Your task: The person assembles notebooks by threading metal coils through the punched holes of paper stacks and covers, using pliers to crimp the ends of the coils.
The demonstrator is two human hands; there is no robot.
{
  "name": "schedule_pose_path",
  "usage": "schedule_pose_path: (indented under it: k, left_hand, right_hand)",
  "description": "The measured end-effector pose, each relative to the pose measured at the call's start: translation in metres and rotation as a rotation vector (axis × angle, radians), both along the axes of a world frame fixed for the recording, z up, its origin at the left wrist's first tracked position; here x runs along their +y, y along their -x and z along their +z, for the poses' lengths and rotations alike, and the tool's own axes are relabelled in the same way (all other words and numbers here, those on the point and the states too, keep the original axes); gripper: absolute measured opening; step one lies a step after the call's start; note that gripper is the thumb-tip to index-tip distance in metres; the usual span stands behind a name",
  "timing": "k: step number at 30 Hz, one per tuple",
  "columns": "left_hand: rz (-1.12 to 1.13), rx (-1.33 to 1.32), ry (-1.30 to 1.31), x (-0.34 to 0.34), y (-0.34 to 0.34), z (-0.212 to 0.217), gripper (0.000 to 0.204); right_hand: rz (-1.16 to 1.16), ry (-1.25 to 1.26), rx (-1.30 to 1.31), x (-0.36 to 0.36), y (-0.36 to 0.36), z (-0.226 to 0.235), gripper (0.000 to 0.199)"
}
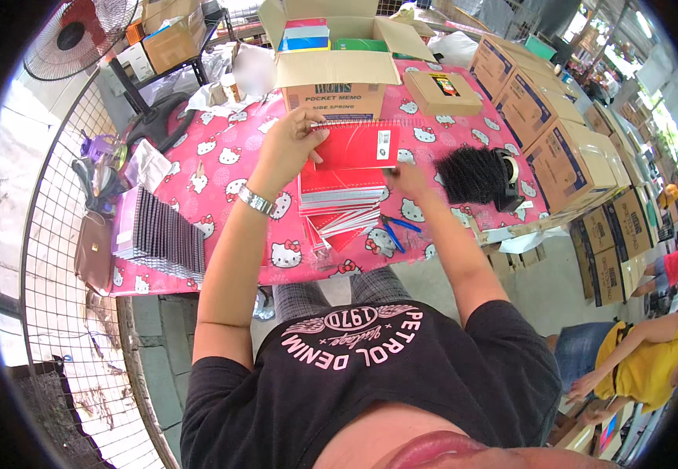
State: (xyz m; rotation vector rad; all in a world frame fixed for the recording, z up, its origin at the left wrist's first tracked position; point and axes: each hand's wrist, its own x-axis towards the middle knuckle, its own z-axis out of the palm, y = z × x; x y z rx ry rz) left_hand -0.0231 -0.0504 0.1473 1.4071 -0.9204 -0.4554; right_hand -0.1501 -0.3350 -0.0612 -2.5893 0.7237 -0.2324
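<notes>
A red notebook with a spiral coil along its far edge is held over the table. My left hand grips its left end, thumb on the cover, a watch at the wrist. By the notebook's lower right corner is my right hand, fingers curled; what they hold, if anything, is hidden. Directly below lies an uneven stack of red notebooks, some turned askew. Blue-handled pliers rest right of the stack. Farther right sit a bundle of black spiral coils and a tape dispenser.
An open carton with notebooks stands at the back, beside a flat brown box. Purple notebooks with black spirals stand in a row at the left. Closed cartons line the right side. A person in yellow is at lower right.
</notes>
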Motion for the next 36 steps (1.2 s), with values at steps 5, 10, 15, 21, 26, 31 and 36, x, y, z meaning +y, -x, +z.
schedule_pose_path:
  k: [5,10,15,21,26,31,36]
  left_hand:
    - [0.244,-0.082,-0.228,0.025,0.021,0.005,0.018]
    - [0.259,-0.168,-0.011,0.021,0.028,-0.010,0.021]
    - [0.256,-0.070,-0.051,0.027,0.025,-0.010,0.022]
    - [0.255,-0.010,0.104,0.020,0.028,-0.027,0.022]
    - [0.410,-0.314,0.125,0.027,0.039,-0.022,0.020]
    - [0.630,-0.762,0.210,0.036,0.045,-0.015,0.024]
    - [0.799,-1.055,0.167,0.063,0.020,-0.009,0.020]
  right_hand:
    - [-0.022,0.386,-0.141,0.104,0.084,-0.062,0.061]
    - [-0.075,0.185,0.056,0.118,0.129,-0.051,0.063]
    - [-0.066,-0.120,-0.835,0.146,0.099,0.109,0.057]
    - [0.266,0.104,-0.777,0.201,0.067,0.202,0.055]
    - [0.278,0.204,-0.747,0.207,0.060,0.211,0.050]
    - [0.348,-1.245,-0.423,0.195,0.066,0.227,0.043]
    - [0.337,-0.316,-0.800,0.184,0.062,0.192,0.044]
